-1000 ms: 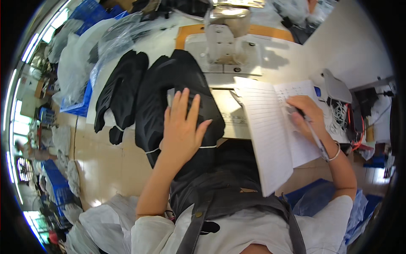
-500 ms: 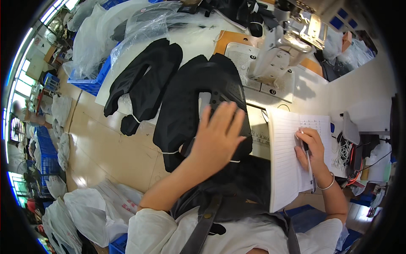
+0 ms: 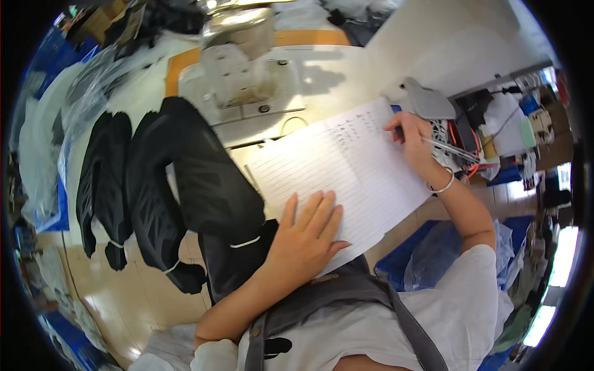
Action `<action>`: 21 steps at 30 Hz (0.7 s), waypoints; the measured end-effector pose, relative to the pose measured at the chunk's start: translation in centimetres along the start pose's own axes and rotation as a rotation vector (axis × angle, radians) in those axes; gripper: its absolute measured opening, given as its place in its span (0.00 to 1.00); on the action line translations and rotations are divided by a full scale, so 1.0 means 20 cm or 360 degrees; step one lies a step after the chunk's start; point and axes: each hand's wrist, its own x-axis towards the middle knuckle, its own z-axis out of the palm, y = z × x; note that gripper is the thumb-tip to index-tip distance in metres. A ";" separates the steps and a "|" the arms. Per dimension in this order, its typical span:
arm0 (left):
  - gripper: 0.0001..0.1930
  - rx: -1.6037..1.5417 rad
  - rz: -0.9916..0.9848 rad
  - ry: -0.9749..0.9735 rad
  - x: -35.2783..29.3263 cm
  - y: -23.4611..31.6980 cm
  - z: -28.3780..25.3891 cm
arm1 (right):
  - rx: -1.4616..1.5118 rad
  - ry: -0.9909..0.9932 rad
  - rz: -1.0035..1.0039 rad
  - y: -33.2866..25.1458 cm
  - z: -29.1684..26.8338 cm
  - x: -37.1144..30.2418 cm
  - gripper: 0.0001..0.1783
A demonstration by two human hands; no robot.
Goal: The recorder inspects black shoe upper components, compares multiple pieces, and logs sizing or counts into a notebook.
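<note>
A lined notebook [image 3: 346,179] lies open in front of me, with handwriting near its top. My left hand [image 3: 307,238] rests flat on the lower left of the page, fingers spread. Near the page's upper right, my right hand [image 3: 413,143] is closed around a pen [image 3: 450,148] whose clear barrel slants out behind the fingers. Its tip is hidden by the hand. Left of the notebook sit bundles of black, padded-looking pieces: one nearer bundle [image 3: 207,179] tied with white bands, and another bundle [image 3: 111,173] further left.
An industrial sewing machine [image 3: 238,68] stands beyond the notebook. Clear plastic bags [image 3: 49,136] spread along the left side. A grey tray-like piece [image 3: 427,100] and coiled white cables [image 3: 440,139] lie at the right. Below my right arm is a blue crate [image 3: 396,260].
My view has swung to the right. My left hand has left the black bundle and now lies on the notebook. My right hand has moved up the page with the pen in writing grip.
</note>
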 end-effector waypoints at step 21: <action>0.31 0.0629 -0.0503 0.0409 -0.08 -0.06 -0.23 | 0.0265 0.0105 -0.0125 0.02 0.17 0.07 0.20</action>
